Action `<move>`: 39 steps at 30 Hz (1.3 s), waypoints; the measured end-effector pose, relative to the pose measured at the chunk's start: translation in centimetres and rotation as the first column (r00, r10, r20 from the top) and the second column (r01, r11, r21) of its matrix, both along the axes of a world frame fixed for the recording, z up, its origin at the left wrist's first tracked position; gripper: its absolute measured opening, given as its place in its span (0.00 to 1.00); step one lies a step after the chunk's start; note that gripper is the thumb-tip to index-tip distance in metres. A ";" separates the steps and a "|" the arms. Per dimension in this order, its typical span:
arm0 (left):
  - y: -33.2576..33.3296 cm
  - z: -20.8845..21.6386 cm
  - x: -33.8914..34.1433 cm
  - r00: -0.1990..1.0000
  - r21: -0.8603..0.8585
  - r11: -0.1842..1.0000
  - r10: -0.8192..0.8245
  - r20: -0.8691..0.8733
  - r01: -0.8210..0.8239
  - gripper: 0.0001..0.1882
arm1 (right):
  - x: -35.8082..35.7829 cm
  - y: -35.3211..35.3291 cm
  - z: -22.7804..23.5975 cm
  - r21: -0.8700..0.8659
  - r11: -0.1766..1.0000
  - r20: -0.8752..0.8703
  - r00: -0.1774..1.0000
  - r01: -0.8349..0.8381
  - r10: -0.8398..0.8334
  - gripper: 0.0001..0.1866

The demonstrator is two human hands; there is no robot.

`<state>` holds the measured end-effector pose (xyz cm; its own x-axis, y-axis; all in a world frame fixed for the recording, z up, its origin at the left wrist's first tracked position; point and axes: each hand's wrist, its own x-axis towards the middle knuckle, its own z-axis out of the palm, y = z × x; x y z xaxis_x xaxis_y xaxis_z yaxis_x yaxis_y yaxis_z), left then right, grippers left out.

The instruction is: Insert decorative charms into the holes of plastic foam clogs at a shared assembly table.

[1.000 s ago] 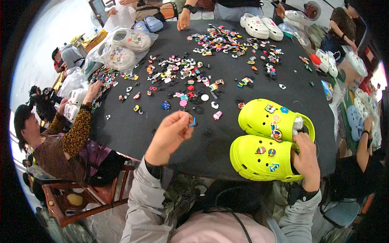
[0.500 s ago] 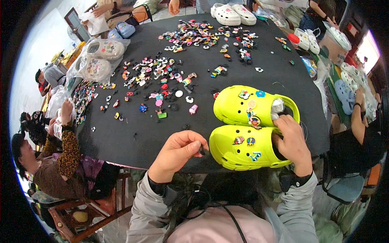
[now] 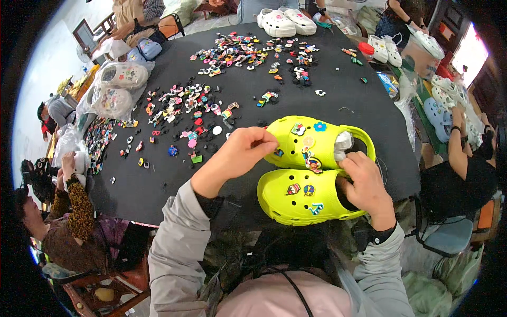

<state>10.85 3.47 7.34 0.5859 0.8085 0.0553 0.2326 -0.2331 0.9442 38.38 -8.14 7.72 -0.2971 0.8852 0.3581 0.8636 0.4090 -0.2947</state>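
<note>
We sit at the near edge of a black table, where two lime-green clogs lie side by side close to us, toes pointing left. The far clog carries several shoe charms on its upper and has white paper stuffed in its opening; the near clog shows three charms.

A second ago our left hand was raised over the bare cloth left of the clogs with a small charm pinched in it. Now it has come right and down onto the toe of the far clog, fingers closed at the tips against the upper; we cannot tell whether the charm is between them still. Our right hand has stayed at the heel end, fingers curled over the near clog's opening, gripping its rim.

A wide scatter of loose charms covers the table farther off to the left.
</note>
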 end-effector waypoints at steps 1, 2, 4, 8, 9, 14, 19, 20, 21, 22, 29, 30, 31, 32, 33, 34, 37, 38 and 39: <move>0.4 0.4 0.8 0.997 0.027 1.000 0.001 -0.075 0.001 0.08 | -0.2 0.0 0.0 0.000 1.000 -0.004 1.000 -0.010 0.010 0.16; 0.6 0.5 1.7 0.989 0.050 0.999 -0.001 -0.148 0.009 0.08 | -0.1 0.0 -0.1 -0.004 1.000 -0.008 1.000 -0.016 0.016 0.16; 0.7 0.3 2.9 0.981 0.250 0.968 0.055 -0.184 -0.007 0.06 | 0.0 0.1 -0.3 0.003 1.000 -0.009 1.000 -0.009 0.009 0.16; 0.0 -0.4 4.6 0.955 0.649 0.760 0.214 -0.204 -0.032 0.05 | 0.3 0.2 -0.6 0.022 0.999 -0.031 0.999 -0.025 0.025 0.16; -0.1 -0.5 4.7 0.958 0.674 0.735 0.240 -0.154 -0.076 0.06 | 0.3 0.2 -0.4 0.023 0.999 -0.022 0.999 -0.025 0.025 0.16; -0.5 -0.6 4.6 0.935 0.840 0.540 0.318 -0.158 -0.042 0.08 | 0.4 0.1 -0.1 0.035 0.999 -0.024 1.000 -0.020 0.021 0.16; -1.0 -1.2 4.0 0.916 0.886 0.453 0.305 -0.260 0.100 0.09 | 0.6 0.1 -0.4 0.005 1.000 -0.021 0.999 -0.025 0.025 0.15; -1.1 -1.4 3.8 0.921 0.893 0.437 0.296 -0.254 0.106 0.10 | 0.5 0.1 -0.4 0.006 1.000 -0.023 0.999 -0.023 0.023 0.15; -1.1 -1.5 3.6 0.926 0.900 0.421 0.286 -0.248 0.111 0.11 | 0.4 0.1 -0.4 0.007 1.000 -0.026 0.999 -0.025 0.025 0.15; -1.1 -1.5 3.5 0.926 0.900 0.421 0.285 -0.249 0.112 0.11 | 0.3 0.1 -0.4 0.007 1.000 -0.027 0.999 -0.027 0.027 0.15; -1.3 -0.6 3.5 0.951 0.877 0.475 0.228 -0.209 0.079 0.10 | 0.2 0.0 -0.1 -0.007 1.000 -0.018 1.000 -0.012 0.012 0.15; -1.3 -0.7 3.5 0.951 0.869 0.486 0.215 -0.223 0.094 0.10 | 0.2 0.1 -0.2 -0.006 1.000 -0.018 1.000 -0.015 0.015 0.15; -1.3 -0.7 3.4 0.951 0.869 0.485 0.212 -0.223 0.095 0.10 | 0.3 0.1 -0.3 -0.004 1.000 -0.018 1.000 -0.018 0.018 0.14; -1.4 -0.7 3.3 0.956 0.858 0.505 0.193 -0.221 0.097 0.11 | 0.3 0.1 -0.3 -0.005 1.000 -0.019 1.000 -0.014 0.014 0.14; -1.5 -0.6 3.3 0.960 0.846 0.523 0.173 -0.219 0.099 0.12 | 0.3 0.1 -0.3 -0.006 1.000 -0.022 1.000 -0.015 0.015 0.14; -1.8 -0.4 3.3 0.961 0.846 0.523 0.168 -0.220 0.102 0.12 | 0.3 0.1 -0.3 -0.008 1.000 -0.026 1.000 -0.015 0.015 0.14; -2.2 0.2 3.2 0.962 0.816 0.569 0.153 -0.226 0.101 0.14 | 0.4 0.0 -0.4 0.007 1.000 -0.026 1.000 -0.003 0.003 0.14; -1.9 -0.1 2.8 0.961 0.820 0.561 0.150 -0.232 0.110 0.14 | 0.4 0.0 -0.3 0.008 1.000 -0.029 1.000 -0.004 0.005 0.14; -1.7 -0.2 2.5 0.960 0.824 0.553 0.147 -0.238 0.119 0.15 | 0.4 0.0 -0.3 0.005 1.000 -0.032 0.999 -0.009 0.010 0.14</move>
